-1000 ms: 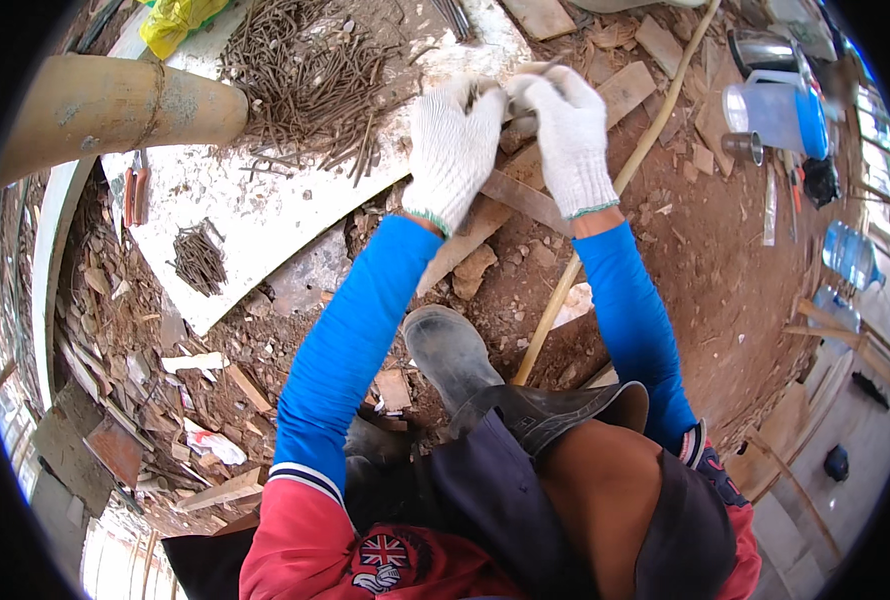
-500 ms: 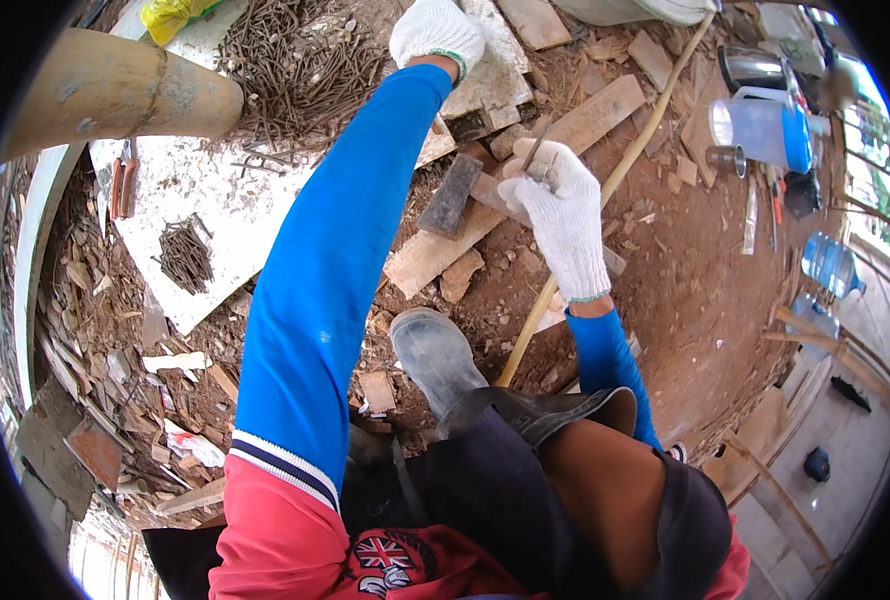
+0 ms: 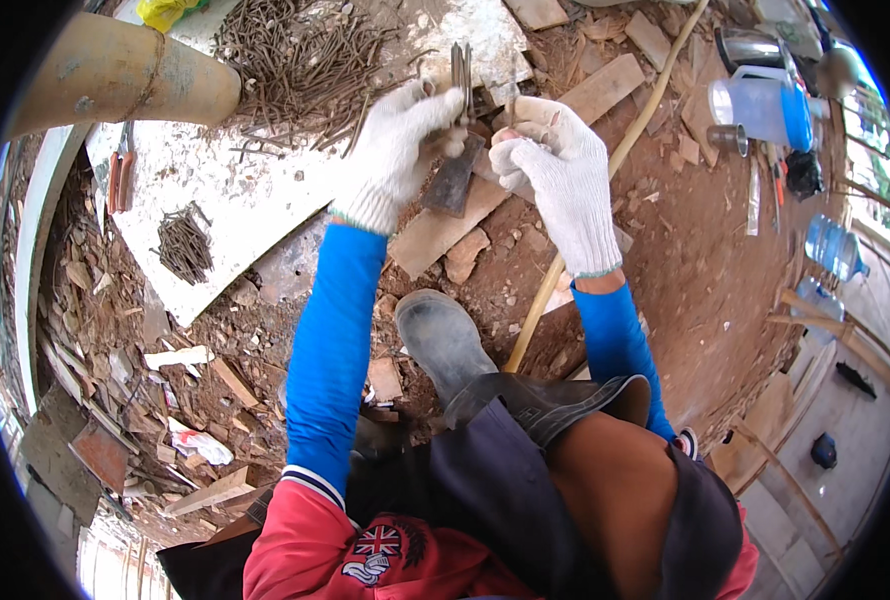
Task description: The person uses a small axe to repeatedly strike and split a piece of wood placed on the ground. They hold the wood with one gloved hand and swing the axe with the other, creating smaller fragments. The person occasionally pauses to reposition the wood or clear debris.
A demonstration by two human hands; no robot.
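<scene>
My left hand (image 3: pixel 390 155), in a white knit glove, is closed on a few long thin nails (image 3: pixel 461 72) that point away from me. Close beside it my right hand (image 3: pixel 562 175), gloved the same way, pinches a single nail (image 3: pixel 512 85) between thumb and fingers. Under and between the hands lies a dark block-shaped hammer head (image 3: pixel 452 188) on a wooden plank (image 3: pixel 430 245); its handle is mostly hidden. Beyond my left hand spreads a large heap of rusty nails (image 3: pixel 300 70). A smaller pile of nails (image 3: pixel 183 243) rests on the white board (image 3: pixel 235 215).
A thick pole (image 3: pixel 130 75) juts in at upper left, near red-handled pliers (image 3: pixel 120 180). My boot (image 3: pixel 440 340) stands below the hands. A yellowish stick (image 3: pixel 540 315) crosses the dirt. A clear jug (image 3: pixel 755 128) and a metal cup (image 3: pixel 727 138) are at right.
My left hand has come back from the far nail heap toward my right hand, now with nails in it. My right hand stays nearly in place, still pinching a nail.
</scene>
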